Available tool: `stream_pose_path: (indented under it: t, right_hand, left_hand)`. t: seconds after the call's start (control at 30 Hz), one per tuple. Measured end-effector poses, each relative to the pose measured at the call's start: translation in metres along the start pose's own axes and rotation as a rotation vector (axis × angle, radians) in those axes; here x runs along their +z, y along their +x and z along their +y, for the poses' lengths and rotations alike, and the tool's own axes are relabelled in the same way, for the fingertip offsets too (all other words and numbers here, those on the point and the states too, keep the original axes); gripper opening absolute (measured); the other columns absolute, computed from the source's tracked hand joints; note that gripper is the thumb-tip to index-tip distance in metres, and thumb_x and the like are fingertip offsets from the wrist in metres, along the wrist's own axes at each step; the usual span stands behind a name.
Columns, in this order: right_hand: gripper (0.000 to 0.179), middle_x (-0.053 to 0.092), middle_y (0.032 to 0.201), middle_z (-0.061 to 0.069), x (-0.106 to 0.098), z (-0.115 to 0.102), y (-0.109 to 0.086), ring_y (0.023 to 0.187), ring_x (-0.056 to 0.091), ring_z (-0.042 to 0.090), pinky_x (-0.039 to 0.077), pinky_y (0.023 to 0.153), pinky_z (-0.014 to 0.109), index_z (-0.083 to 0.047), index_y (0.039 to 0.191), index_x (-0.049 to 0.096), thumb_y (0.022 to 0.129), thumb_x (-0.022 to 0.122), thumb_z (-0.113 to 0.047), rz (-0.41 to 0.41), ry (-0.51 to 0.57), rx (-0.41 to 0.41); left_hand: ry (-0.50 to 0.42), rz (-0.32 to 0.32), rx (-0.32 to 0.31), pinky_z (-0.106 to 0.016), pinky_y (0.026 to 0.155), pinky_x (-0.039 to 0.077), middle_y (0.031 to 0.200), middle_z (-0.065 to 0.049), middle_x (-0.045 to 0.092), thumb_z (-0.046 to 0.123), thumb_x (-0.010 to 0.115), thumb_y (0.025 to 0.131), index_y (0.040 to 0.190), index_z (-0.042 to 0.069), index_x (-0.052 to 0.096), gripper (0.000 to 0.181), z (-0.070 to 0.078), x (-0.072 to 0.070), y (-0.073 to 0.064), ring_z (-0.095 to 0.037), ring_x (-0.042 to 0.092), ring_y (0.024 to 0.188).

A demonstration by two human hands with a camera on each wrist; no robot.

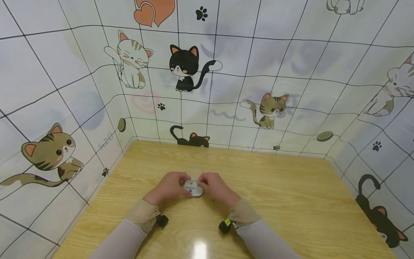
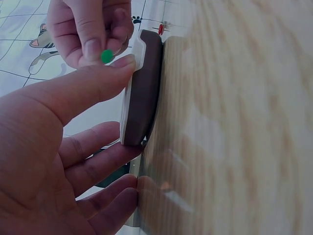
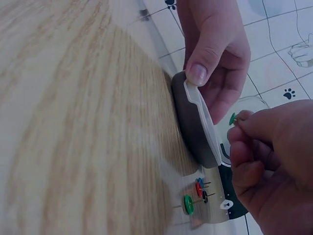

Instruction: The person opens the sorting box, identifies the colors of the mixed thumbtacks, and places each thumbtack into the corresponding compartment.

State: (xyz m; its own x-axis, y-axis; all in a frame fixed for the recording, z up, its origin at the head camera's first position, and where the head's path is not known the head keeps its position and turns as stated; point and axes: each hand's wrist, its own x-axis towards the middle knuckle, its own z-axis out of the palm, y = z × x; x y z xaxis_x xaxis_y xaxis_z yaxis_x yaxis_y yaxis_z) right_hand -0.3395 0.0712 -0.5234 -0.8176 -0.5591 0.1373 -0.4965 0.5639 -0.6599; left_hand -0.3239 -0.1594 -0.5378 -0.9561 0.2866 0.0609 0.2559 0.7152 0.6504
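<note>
The left hand [image 1: 168, 187] grips a small pale-topped case [image 1: 194, 190] by its edges, presumably steadying it on the wood-grain counter [image 1: 275, 194]. Just right of it, the right hand [image 1: 218, 186] pinches a green tack [image 3: 232, 119] by its pin, fingertips likely suiting something so tiny. Cat-patterned walls [image 1: 233, 57] enclose the counter's left, back and right.

Head view: bright, fairly even illumination; a white glare patch [image 1: 199, 249] on the glossy tabletop [image 1: 291, 194] lies nearer the wearer than the left hand [image 1: 169, 186] and right hand [image 1: 215, 186], roughly between them. Wrist views: dimmer, cooler in tone. Left wrist: wood grain well beyond the left hand softens into blur; faint reflections appear just beside it.
</note>
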Motion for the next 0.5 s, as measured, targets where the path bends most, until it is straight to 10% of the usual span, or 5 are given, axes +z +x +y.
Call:
stream_pose_path:
  t: [0.5]
  right_hand:
    - [0.012, 0.070, 0.086, -0.006, -0.0002, 0.0051, -0.0024, 0.077, 0.057, 0.006, 0.051, 0.073, 0.023, -0.012, 0.091, 0.077, 0.101, 0.071, -0.010, -0.002, -0.079, -0.047]
  left_hand:
    - [-0.012, -0.004, 0.001, -0.045, 0.101, 0.052, 0.116, 0.002, 0.077, 0.032, 0.098, 0.071, 0.116, 0.016, 0.078, 0.051, 0.0027, -0.0012, -0.0024, -0.016, 0.065, 0.106]
